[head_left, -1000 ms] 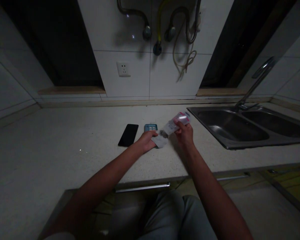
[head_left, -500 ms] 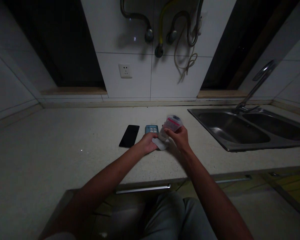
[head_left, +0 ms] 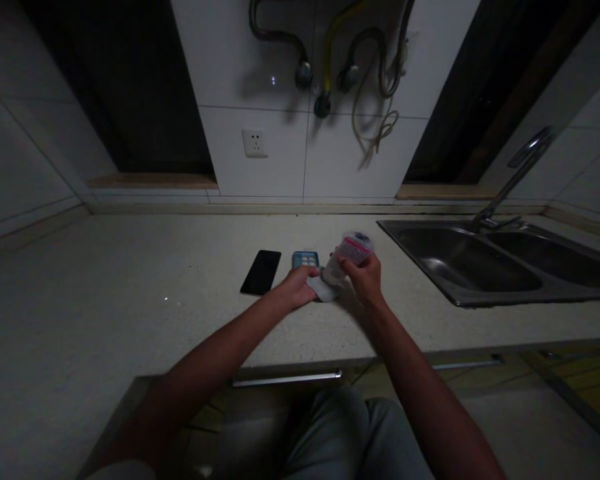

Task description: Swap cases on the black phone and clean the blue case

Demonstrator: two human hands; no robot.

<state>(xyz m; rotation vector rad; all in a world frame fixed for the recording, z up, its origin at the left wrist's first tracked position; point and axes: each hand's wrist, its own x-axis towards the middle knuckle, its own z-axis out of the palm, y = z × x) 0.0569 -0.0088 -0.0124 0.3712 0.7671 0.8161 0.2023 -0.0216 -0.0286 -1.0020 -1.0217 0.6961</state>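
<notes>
My left hand is closed at the edge of a thin pale grey-white piece, which looks like a cloth or wipe. Tilted above that piece is a translucent plastic bottle with a pink band, gripped by my right hand. The bottle's lower end meets or nearly meets the pale piece; I cannot tell which. Just beyond my left hand lies a blue phone case with several round holes, its near part covered by my fingers. Left of it, a black phone lies flat, dark screen up.
A pale speckled countertop bears these things. At the right is a double steel sink with a faucet. On the tiled wall are a socket, pipes and a hanging cord. A drawer handle runs below the counter edge.
My right hand has shifted slightly to the right with the tilted bottle. My left hand stays on the pale piece. The whole view has moved a little.
</notes>
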